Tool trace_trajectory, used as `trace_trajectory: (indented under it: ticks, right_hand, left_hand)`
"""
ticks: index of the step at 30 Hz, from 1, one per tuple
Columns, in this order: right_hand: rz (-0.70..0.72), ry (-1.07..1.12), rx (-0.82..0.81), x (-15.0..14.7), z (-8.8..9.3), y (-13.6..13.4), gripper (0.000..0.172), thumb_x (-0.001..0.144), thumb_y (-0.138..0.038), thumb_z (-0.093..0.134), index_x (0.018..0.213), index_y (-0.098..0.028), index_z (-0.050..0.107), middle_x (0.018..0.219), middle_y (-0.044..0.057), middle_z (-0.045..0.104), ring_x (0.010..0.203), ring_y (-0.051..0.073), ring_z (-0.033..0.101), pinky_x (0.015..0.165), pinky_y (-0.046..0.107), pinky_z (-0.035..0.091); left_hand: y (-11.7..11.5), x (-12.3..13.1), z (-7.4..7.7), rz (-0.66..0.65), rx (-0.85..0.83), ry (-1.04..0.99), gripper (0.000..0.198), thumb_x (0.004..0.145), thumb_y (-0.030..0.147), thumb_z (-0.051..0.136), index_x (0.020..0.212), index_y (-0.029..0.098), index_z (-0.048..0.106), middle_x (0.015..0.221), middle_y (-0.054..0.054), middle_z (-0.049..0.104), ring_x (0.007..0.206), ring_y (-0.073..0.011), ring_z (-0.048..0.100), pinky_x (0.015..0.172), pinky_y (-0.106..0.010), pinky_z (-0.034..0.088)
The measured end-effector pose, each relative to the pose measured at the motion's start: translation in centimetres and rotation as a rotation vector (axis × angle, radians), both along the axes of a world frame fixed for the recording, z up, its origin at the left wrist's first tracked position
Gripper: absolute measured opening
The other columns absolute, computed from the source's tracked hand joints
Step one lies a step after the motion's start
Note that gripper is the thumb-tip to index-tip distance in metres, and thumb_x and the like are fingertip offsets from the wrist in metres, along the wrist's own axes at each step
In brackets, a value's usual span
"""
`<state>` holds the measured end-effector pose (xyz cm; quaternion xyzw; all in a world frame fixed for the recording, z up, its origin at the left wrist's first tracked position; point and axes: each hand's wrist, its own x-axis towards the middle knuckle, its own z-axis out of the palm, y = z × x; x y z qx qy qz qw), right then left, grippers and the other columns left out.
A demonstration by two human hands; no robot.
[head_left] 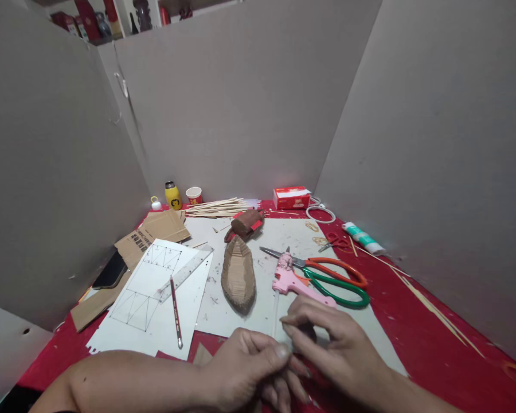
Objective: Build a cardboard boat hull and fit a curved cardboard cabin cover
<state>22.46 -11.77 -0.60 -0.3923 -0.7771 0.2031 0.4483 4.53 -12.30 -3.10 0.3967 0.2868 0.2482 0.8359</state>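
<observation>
My left hand [258, 361] is closed, its thumb pressed against the fingers near the front of the white board. Close beside it, my right hand [331, 335] pinches with thumb and forefinger. Whatever either hand holds is too small or hidden to make out. Just beyond them lies a pink hot glue gun [286, 278], its clear glue stick [276, 312] pointing back toward my left hand. Large scissors [327, 272] with one orange and one green handle lie against the gun. A boat-shaped cardboard piece [238, 278] rests left of the gun.
Left are a drawing sheet [133, 310], pencil [176, 315], ruler [187, 272], phone [110, 269] and cardboard [165, 226]. Behind are wooden sticks [217, 207], a brown-red piece [246, 222], yellow bottle [172, 196], paper cup [194, 195] and red box [291, 198]. Grey panels [232, 115] enclose the table.
</observation>
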Motion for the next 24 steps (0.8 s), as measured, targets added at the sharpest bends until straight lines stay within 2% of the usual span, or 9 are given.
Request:
trace_trajectory:
  ticks: [3, 6, 8, 12, 15, 19, 22, 24]
  right_hand:
    - [-0.146, 0.067, -0.021, 0.8, 0.0, 0.8, 0.016, 0.084, -0.018, 0.058, 0.069, -0.020, 0.059, 0.064, 0.000, 0.059, 0.059, 0.013, 0.057, 0.055, 0.023, 0.047]
    - [-0.239, 0.176, -0.022, 1.2, 0.0, 1.2, 0.007, 0.084, -0.021, 0.062, 0.076, -0.022, 0.062, 0.073, 0.001, 0.065, 0.066, 0.014, 0.062, 0.060, 0.022, 0.051]
    - [-0.242, 0.207, -0.021, 1.1, -0.2, 1.2, 0.002, 0.084, -0.022, 0.062, 0.085, -0.023, 0.064, 0.077, 0.000, 0.066, 0.067, 0.013, 0.062, 0.062, 0.020, 0.052]
    - [-0.187, 0.164, -0.022, 0.6, -0.8, 0.7, 0.022, 0.086, -0.019, 0.059, 0.107, -0.027, 0.060, 0.078, -0.002, 0.062, 0.064, 0.011, 0.059, 0.058, 0.018, 0.051]
    - [-0.157, 0.071, 0.015, 0.5, -1.2, 0.5, 0.027, 0.089, -0.018, 0.054, 0.114, -0.027, 0.058, 0.090, 0.000, 0.066, 0.074, 0.011, 0.062, 0.067, 0.019, 0.053]
    - [-0.139, 0.000, 0.086, 0.7, -1.2, 0.6, 0.028, 0.091, -0.015, 0.050, 0.115, -0.027, 0.058, 0.106, 0.003, 0.069, 0.098, 0.013, 0.065, 0.086, 0.021, 0.051]
    - [-0.128, 0.004, 0.132, 0.8, -0.9, 0.6, 0.030, 0.091, -0.012, 0.048, 0.115, -0.026, 0.059, 0.106, 0.003, 0.070, 0.098, 0.014, 0.066, 0.086, 0.021, 0.052]
    - [-0.124, 0.016, 0.157, 0.8, -0.6, 0.5, 0.030, 0.091, -0.011, 0.048, 0.115, -0.025, 0.060, 0.103, 0.003, 0.071, 0.098, 0.014, 0.067, 0.085, 0.021, 0.053]
  left_hand:
    - [-0.5, -0.7, 0.6, -0.140, 0.110, 0.091, 0.054, 0.065, 0.058, 0.076, 0.081, 0.007, 0.072, 0.068, -0.006, 0.067, 0.052, -0.0077, 0.058, 0.050, -0.018, 0.043]
    - [-0.8, -1.1, 0.8, -0.217, 0.126, 0.138, 0.049, 0.057, 0.053, 0.083, 0.079, 0.010, 0.073, 0.065, 0.000, 0.063, 0.055, -0.0053, 0.054, 0.059, -0.019, 0.046]
    - [-0.9, -1.1, 0.7, -0.245, 0.125, 0.153, 0.050, 0.052, 0.052, 0.085, 0.076, 0.011, 0.072, 0.063, 0.002, 0.060, 0.053, -0.0032, 0.049, 0.059, -0.018, 0.044]
    - [-0.9, -0.8, 0.6, -0.263, 0.151, 0.168, 0.057, 0.046, 0.059, 0.084, 0.071, 0.011, 0.065, 0.059, 0.005, 0.055, 0.050, -0.0022, 0.044, 0.053, -0.015, 0.038]
    - [-0.9, -0.7, 0.6, -0.307, 0.156, 0.172, 0.064, 0.046, 0.070, 0.077, 0.070, 0.014, 0.058, 0.054, 0.008, 0.049, 0.046, -0.0021, 0.037, 0.052, -0.017, 0.038]
    - [-1.0, -0.9, 0.7, -0.360, 0.284, 0.188, 0.069, 0.057, 0.084, 0.056, 0.064, 0.016, 0.052, 0.053, 0.006, 0.047, 0.045, -0.0044, 0.038, 0.047, -0.018, 0.035]
    - [-0.9, -1.1, 0.7, -0.396, 0.440, 0.162, 0.067, 0.072, 0.082, 0.043, 0.058, 0.016, 0.049, 0.050, 0.004, 0.044, 0.043, -0.0050, 0.037, 0.044, -0.017, 0.033]
    - [-0.9, -1.3, 1.1, -0.401, 0.473, 0.128, 0.067, 0.079, 0.077, 0.040, 0.052, 0.016, 0.049, 0.046, 0.003, 0.043, 0.040, -0.0050, 0.037, 0.043, -0.018, 0.033]
